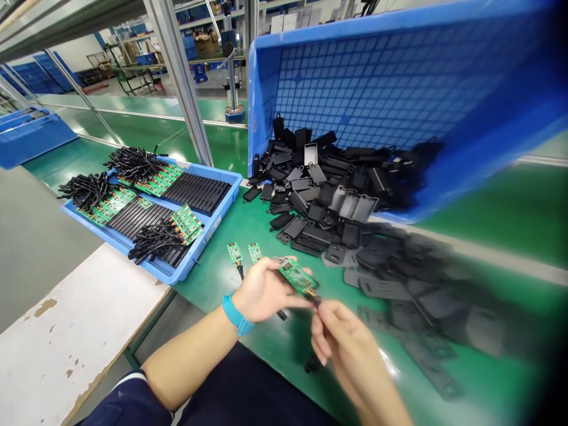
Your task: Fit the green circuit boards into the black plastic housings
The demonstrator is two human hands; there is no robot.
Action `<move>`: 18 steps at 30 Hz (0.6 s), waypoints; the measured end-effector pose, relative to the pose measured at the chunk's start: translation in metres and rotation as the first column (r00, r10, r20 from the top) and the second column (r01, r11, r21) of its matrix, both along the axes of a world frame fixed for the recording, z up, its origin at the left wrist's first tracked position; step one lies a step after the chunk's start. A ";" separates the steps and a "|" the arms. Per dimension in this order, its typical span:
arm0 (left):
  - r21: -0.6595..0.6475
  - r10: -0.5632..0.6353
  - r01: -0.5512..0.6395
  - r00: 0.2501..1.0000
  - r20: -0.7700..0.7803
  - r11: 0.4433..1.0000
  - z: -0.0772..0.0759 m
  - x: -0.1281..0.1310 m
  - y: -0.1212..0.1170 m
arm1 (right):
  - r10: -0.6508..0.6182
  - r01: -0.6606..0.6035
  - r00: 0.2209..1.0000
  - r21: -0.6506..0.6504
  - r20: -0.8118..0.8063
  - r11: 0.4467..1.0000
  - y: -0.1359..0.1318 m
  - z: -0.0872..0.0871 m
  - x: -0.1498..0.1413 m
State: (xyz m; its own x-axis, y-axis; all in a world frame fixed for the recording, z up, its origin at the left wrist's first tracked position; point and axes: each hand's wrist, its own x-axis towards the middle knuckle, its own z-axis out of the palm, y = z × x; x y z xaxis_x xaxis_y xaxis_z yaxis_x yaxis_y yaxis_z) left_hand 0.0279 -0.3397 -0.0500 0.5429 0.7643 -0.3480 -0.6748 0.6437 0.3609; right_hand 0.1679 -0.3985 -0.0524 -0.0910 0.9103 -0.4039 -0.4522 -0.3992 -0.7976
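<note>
A green circuit board (pixel 298 276) with a small dark display lies across the fingers of my left hand (pixel 266 290), whose thumb is at its upper end. My left wrist wears a blue band (pixel 237 315). My right hand (pixel 344 334) is closed, pinching the board's black cable (pixel 316 300) where the wires leave the board. Something grey shows at the board's upper end, too little to name. Beside my left hand, two more circuit boards, one on the left (pixel 234 253) and one on the right (pixel 254 252), lie on the green table.
A blue tray (pixel 206 239) at left holds wired boards and rows of black slots. A large blue crate (pixel 261 89) lies tipped on its side, with black plastic cases (pixel 306 201) spilling out. Blurred flat black pieces (pixel 412 296) spread at right. A metal post (pixel 177 77) stands behind the tray.
</note>
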 end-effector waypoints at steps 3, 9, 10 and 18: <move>0.055 0.032 -0.031 0.999 -0.016 0.998 0.002 0.001 -0.002 | -0.010 0.010 1.000 -0.003 0.029 1.000 0.000 -0.005 0.002; 0.128 0.059 -0.048 0.995 -0.083 0.991 0.003 0.004 -0.006 | 0.016 -0.016 1.000 -0.009 0.022 1.000 0.002 -0.010 0.005; 0.139 0.061 -0.047 0.993 -0.098 0.989 0.003 0.005 -0.006 | 0.026 -0.025 0.999 -0.013 0.026 1.000 0.002 -0.011 0.005; 0.293 0.171 -0.055 0.906 -0.387 0.954 0.002 0.013 -0.013 | 0.071 -0.069 0.997 -0.101 0.016 0.992 0.001 -0.011 0.004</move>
State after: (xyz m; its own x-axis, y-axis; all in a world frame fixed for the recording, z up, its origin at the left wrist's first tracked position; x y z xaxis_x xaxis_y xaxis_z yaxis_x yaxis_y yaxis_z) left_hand 0.0409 -0.3531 -0.0485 0.3042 0.9074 -0.2901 -0.4955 0.4108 0.7653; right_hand 0.1716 -0.3972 -0.0639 -0.1446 0.8565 -0.4955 -0.4048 -0.5081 -0.7603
